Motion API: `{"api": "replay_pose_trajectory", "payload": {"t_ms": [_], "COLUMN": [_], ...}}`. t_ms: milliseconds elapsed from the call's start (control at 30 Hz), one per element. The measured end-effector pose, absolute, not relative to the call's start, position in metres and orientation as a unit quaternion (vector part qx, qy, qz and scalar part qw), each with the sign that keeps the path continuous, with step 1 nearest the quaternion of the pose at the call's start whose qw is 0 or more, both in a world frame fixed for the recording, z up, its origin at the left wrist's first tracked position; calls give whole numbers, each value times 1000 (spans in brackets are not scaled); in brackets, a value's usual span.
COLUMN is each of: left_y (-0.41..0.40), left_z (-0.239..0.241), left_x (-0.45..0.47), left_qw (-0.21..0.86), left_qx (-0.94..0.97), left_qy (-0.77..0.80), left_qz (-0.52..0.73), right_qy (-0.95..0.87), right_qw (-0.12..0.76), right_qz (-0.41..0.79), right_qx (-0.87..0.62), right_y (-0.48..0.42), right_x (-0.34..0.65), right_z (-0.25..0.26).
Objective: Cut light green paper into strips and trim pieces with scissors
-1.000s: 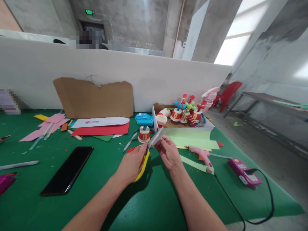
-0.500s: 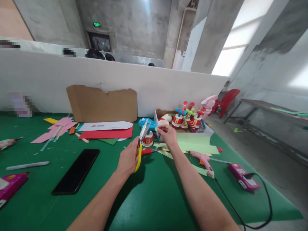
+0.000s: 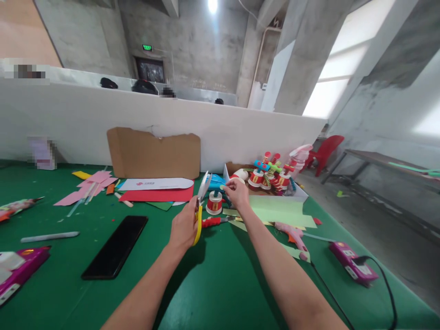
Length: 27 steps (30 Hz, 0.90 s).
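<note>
My left hand (image 3: 184, 224) is closed around the yellow handle of a pair of scissors (image 3: 200, 201), whose blades point up and away. My right hand (image 3: 236, 192) reaches forward and pinches a small pale green paper piece (image 3: 222, 187) above a red-and-white paper cup craft (image 3: 214, 202). Both hands hover over the green table (image 3: 213, 284).
A black phone (image 3: 116, 247) lies to the left. Red-handled scissors (image 3: 215, 221), pale green paper sheets (image 3: 280, 210), a pink glue gun (image 3: 290, 231) and a purple power strip (image 3: 354, 268) lie to the right. A box of finished cup crafts (image 3: 271, 176) stands behind. Cardboard (image 3: 153, 153) leans on the white partition.
My right hand has let go of the scissor blades and reached forward to the small paper piece. The left hand turned the scissors upright. The view tilted upward.
</note>
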<state>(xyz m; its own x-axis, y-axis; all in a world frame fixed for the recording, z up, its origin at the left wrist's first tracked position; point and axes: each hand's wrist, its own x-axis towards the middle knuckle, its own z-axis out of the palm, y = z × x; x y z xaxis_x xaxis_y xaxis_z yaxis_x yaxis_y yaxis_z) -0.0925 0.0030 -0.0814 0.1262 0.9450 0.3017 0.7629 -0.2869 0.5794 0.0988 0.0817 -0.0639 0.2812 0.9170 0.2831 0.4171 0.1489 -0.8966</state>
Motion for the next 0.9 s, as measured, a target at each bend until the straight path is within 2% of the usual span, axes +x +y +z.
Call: {"api": "replay_pose_trajectory", "payload": {"t_ms": [367, 433, 533, 667, 767, 900], "left_y": [6, 6, 6, 4, 2, -1], "left_z": [-86, -88, -95, -106, -111, -114], "left_x": [-94, -95, -94, -88, -84, -81], "left_qw": [129, 132, 142, 138, 125, 109], "left_qx": [740, 739, 735, 737, 746, 758], "left_qy": [579, 568, 543, 514, 508, 512], "left_qz": [317, 338, 379, 415, 413, 390], "right_qy": [-517, -508, -449, -335, -324, -332], "right_qw": [561, 579, 619, 601, 585, 600], "right_qz": [264, 299, 430, 571, 607, 599], "right_qx": [-590, -563, -480, -448, -430, -413], "right_y": [78, 62, 29, -4, -10, -8], "right_x": [96, 93, 85, 74, 71, 70], "right_z": [-61, -61, -72, -99, -113, -118]}}
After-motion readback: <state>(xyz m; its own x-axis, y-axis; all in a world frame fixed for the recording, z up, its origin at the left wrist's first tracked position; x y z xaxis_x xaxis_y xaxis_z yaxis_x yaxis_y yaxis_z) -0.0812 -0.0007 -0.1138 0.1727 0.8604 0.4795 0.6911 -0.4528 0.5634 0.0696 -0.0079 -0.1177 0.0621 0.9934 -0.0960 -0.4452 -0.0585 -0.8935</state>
